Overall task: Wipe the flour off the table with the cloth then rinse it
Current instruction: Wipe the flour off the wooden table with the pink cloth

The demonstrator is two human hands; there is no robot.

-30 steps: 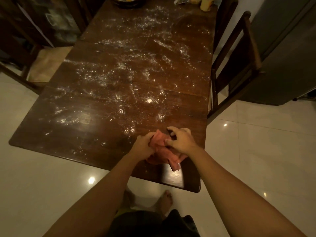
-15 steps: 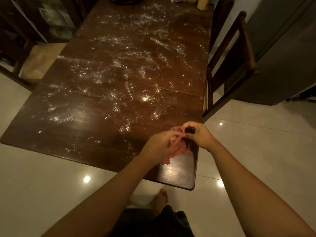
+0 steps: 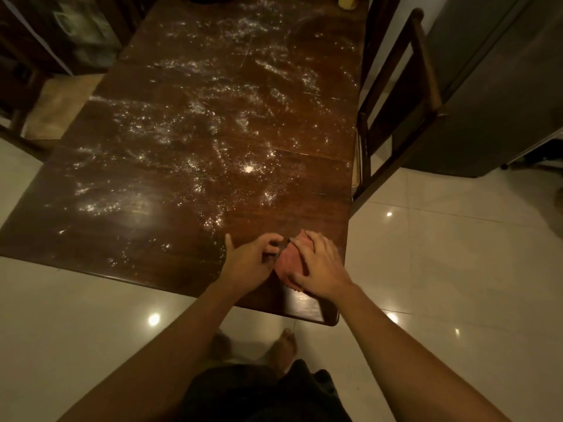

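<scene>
One bunched cloth [image 3: 286, 263], long axis near-far, right hand [image 3: 320, 269] gripping

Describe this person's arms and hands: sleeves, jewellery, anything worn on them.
Both forearms are bare to the frame's edge: no sleeve shows on the left forearm or the right forearm. The left hand and right hand wear no glove; no watch, bracelet or ring is visible, though dim light could hide a thin ring.

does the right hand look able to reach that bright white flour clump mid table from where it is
Probably yes. The right hand holds the cloth at the near right corner, and only flour-dusted tabletop lies between it and the flour clump; nothing stands in the way.
</scene>
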